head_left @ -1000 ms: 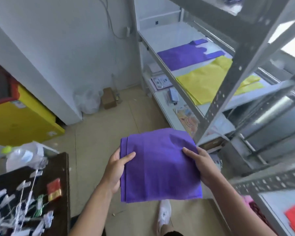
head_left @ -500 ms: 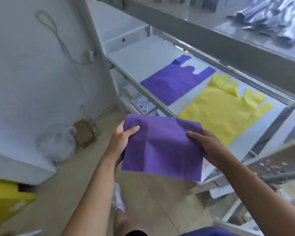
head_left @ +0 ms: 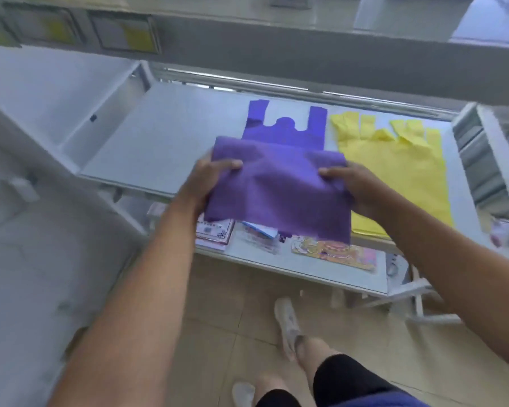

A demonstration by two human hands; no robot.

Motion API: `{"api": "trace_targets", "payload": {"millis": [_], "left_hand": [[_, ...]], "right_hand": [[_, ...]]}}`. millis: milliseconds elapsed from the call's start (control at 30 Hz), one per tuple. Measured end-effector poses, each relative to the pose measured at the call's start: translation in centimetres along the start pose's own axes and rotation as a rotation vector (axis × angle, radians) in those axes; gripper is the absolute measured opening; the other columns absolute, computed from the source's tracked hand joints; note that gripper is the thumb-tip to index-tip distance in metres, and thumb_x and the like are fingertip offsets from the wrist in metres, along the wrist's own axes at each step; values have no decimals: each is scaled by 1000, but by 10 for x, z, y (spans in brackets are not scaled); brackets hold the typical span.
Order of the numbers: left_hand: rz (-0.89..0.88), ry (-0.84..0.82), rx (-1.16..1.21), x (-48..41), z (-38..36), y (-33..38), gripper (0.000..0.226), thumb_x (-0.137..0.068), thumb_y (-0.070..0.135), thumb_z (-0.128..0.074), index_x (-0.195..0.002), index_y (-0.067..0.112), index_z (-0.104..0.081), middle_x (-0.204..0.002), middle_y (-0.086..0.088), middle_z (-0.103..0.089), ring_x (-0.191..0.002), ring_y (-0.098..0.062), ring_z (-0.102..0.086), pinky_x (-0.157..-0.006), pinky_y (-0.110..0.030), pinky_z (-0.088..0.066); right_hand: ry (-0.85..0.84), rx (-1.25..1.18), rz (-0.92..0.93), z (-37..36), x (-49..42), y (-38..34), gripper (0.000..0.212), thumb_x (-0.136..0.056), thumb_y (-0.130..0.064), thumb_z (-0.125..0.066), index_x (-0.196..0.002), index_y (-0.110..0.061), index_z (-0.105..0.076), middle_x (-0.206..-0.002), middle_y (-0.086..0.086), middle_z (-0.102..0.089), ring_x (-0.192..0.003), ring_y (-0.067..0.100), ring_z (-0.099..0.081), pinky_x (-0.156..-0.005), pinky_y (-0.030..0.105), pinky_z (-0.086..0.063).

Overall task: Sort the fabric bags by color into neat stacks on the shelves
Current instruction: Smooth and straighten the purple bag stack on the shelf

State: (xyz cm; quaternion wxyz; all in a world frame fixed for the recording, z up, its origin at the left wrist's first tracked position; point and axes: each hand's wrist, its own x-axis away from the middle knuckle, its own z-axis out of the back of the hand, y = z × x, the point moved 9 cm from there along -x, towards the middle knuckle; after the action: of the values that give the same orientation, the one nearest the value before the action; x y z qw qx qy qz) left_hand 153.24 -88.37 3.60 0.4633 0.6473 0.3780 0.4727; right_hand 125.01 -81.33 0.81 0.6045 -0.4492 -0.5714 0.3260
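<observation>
A folded purple fabric bag (head_left: 276, 192) is held flat between both hands, over the front edge of the white shelf (head_left: 165, 136). My left hand (head_left: 209, 177) grips its left side and my right hand (head_left: 350, 183) grips its right side, thumbs on top. Behind it a purple bag (head_left: 285, 127) lies flat on the shelf with its handles pointing away; the held bag covers its near part. A stack of yellow bags (head_left: 394, 171) lies just right of it.
The left half of the shelf is bare. A lower shelf (head_left: 321, 271) carries papers and a colourful printed card (head_left: 335, 251). A shelf post (head_left: 500, 160) stands at the right. An upper shelf beam (head_left: 276, 48) crosses above. My legs and shoes stand on the tiled floor.
I have turned to face the shelf squarely. Both hands carried the folded purple bag forward and up, so it now overlaps the purple bag lying on the shelf.
</observation>
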Motion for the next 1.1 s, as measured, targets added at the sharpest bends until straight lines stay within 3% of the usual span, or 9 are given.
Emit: {"api": "trace_targets", "payload": {"millis": [133, 233, 300, 467, 567, 667, 900, 1000, 1100], "left_hand": [[-94, -76, 45, -87, 7, 60, 45, -74, -4, -66, -118, 5, -69, -99, -15, -72, -83, -28, -69, -75, -35, -58], [-195, -135, 143, -131, 12, 83, 47, -80, -6, -66, -125, 6, -64, -113, -20, -67, -95, -32, -66, -82, -40, -56], [-203, -120, 60, -150, 16, 73, 53, -84, 0, -70, -135, 12, -62, -107, -12, -69, -81, -23, -67, -68, -32, -53], [48, 149, -124, -183, 48, -30, 58, -89, 7, -72, -144, 12, -56, -89, -7, -71, -57, -11, -65, -49, -22, -50], [171, 127, -172, -189, 50, -86, 44, -83, 16, -77, -126, 8, -69, -103, -7, -75, -79, -23, -72, -68, -34, -58], [164, 119, -191, -186, 45, -109, 42, -85, 0, -77, -125, 0, -67, -115, -12, -76, -97, -26, -75, -89, -45, -62], [-39, 66, -334, -176, 31, -81, 48, -83, 4, -65, -125, 27, -69, -109, 6, -79, -100, -13, -75, -86, -29, -61], [6, 40, -438, -174, 28, -89, 54, -77, 13, -63, -129, 28, -65, -111, 9, -77, -104, -16, -73, -95, -40, -59], [71, 86, -624, -168, 29, -98, 83, -75, 27, -64, -152, 18, -36, -134, -4, -66, -120, -29, -64, -103, -45, -52]], "right_hand": [[88, -25, 209, -8, -71, -85, 38, -85, -5, -67, -123, 1, -69, -104, 13, -71, -81, 20, -71, -79, 33, -57], [169, -146, 379, 2, -100, -129, 15, -87, -3, -67, -98, -7, -77, -90, 7, -75, -79, 17, -72, -77, 32, -57], [250, -162, 437, 13, -111, -131, 14, -85, -6, -70, -97, -9, -76, -92, 8, -76, -84, 21, -71, -78, 34, -57], [302, 150, 210, 28, -168, -50, 35, -75, -22, -75, -109, -14, -75, -99, 4, -78, -85, 23, -73, -85, 42, -61], [233, 307, 44, 20, -197, 6, 42, -68, -25, -76, -107, -12, -73, -105, 10, -78, -95, 31, -75, -92, 52, -60], [264, 380, 4, 11, -191, 29, 28, -80, -19, -70, -108, -17, -72, -107, 4, -76, -100, 27, -74, -90, 39, -60], [361, 510, 143, 7, -166, 23, 30, -84, -21, -61, -112, -21, -71, -103, -7, -74, -94, 16, -70, -80, 29, -55], [356, 711, 121, 7, -162, 26, 36, -87, -23, -60, -123, -16, -62, -109, -2, -67, -96, 20, -62, -80, 29, -45], [342, 796, 62, 7, -163, 28, 46, -91, -22, -64, -133, -10, -48, -112, 2, -57, -95, 22, -52, -80, 29, -39]]}}
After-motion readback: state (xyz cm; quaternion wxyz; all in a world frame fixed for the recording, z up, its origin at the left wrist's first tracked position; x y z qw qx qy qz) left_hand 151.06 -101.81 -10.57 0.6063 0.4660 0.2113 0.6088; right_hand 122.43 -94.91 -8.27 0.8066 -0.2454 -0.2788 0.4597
